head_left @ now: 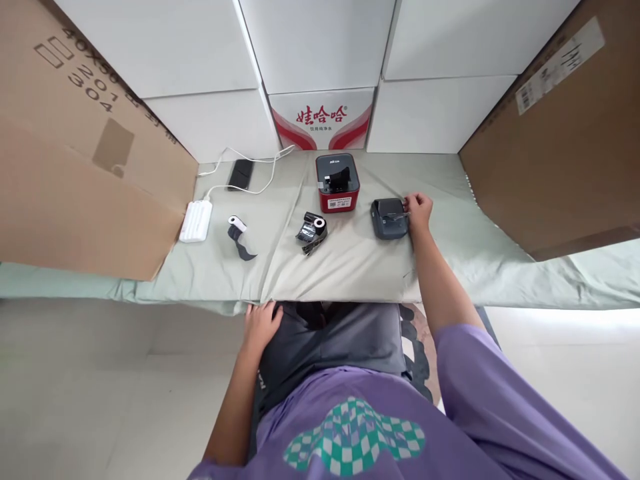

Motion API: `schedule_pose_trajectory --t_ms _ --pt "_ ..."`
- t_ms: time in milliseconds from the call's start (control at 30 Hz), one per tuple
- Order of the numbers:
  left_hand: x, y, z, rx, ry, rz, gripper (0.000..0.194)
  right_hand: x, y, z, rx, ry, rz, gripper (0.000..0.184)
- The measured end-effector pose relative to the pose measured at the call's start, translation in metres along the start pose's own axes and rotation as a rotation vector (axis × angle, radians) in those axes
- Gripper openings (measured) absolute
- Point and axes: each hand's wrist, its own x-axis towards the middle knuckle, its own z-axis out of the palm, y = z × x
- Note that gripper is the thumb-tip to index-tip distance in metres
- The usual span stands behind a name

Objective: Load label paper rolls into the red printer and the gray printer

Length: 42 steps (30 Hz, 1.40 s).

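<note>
The right hand (419,208) is touching the small dark device (391,219) beside the red-and-black box (338,183), while the left hand (262,325) is resting on the lap at the edge of the cloth-covered table (360,270).

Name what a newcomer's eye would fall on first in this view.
Probably the red and black box near the middle of the cloth-covered table, with the white carton bearing red script right behind it. Next, the right hand at the right edge of a small dark device, and the purple shirt with its checkered print at the bottom.
</note>
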Motion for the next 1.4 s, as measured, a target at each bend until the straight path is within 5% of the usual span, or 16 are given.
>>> schedule_pose_trajectory --t_ms 100,333,533,700,800,867,967,1033,1167,1400 --pt "0.026 0.001 -0.008 0.058 -0.105 -0.012 0.045 0.0 -0.003 0.002 0.002 0.006 0.001 0.014" --pt "0.03 0.009 -0.005 0.084 -0.073 -0.037 0.048 0.002 0.0 0.004 -0.014 0.009 -0.016 0.016" --pt "0.068 0.035 -0.01 -0.19 -0.044 -0.013 0.049 0.002 -0.002 0.004 -0.031 0.001 -0.031 0.022" --pt "0.057 0.089 -0.027 -0.413 -0.511 0.259 0.04 0.004 -0.003 0.005 -0.067 -0.012 -0.062 0.029" --pt "0.052 0.113 -0.062 -0.6 -0.714 0.451 0.037 0.004 -0.002 0.005 -0.072 -0.003 -0.059 0.026" --pt "0.076 0.118 -0.096 -0.865 -0.602 0.49 0.034 0.004 -0.001 0.006 -0.073 0.007 -0.061 0.022" --pt "0.154 0.118 -0.144 -1.167 -0.109 0.259 0.028 0.003 -0.002 0.006 -0.073 0.006 -0.051 0.022" --pt "0.216 0.12 -0.163 -1.238 0.082 0.079 0.028 0.002 -0.003 0.006 -0.082 0.004 -0.042 0.023" --pt "0.304 0.127 -0.168 -1.235 0.077 -0.149 0.034 0.002 -0.005 0.006 -0.092 0.007 -0.032 0.022" --pt "0.332 0.122 -0.147 -1.402 -0.009 -0.202 0.043 0.007 0.005 0.006 -0.091 -0.005 -0.055 0.024"
